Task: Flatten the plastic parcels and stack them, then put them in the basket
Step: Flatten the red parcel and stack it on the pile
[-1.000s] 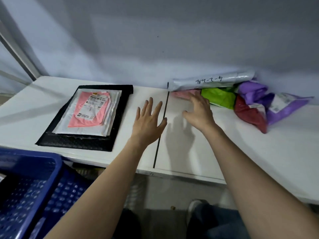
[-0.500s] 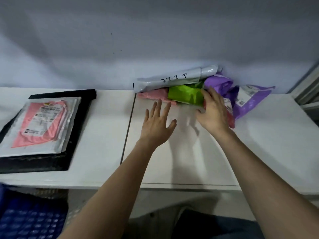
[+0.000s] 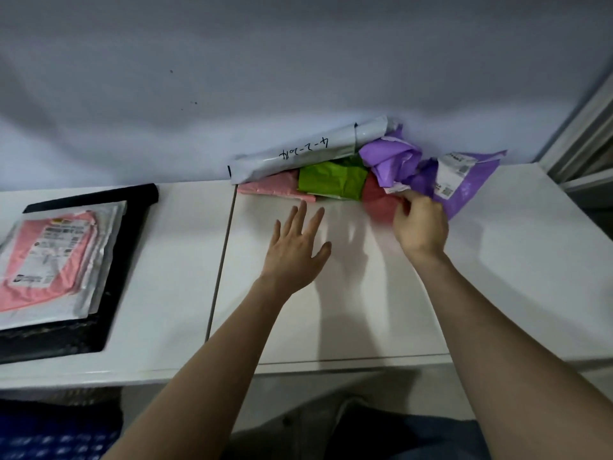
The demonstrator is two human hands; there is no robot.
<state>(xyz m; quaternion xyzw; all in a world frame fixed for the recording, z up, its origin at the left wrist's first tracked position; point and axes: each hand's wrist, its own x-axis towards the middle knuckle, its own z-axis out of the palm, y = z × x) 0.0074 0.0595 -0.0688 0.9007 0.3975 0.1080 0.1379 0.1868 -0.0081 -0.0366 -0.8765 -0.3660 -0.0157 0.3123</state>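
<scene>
The crumpled red parcel lies at the bench's back edge, its length running along that edge. The right hand is on it, fingers curled, apparently pinching its right end. The left hand hovers spread and empty, just left of the red parcel.

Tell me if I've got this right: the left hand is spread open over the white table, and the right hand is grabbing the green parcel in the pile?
Not quite. In the head view the right hand grips the red parcel, not the green parcel. The left hand is spread open over the white table, as you said.
</scene>
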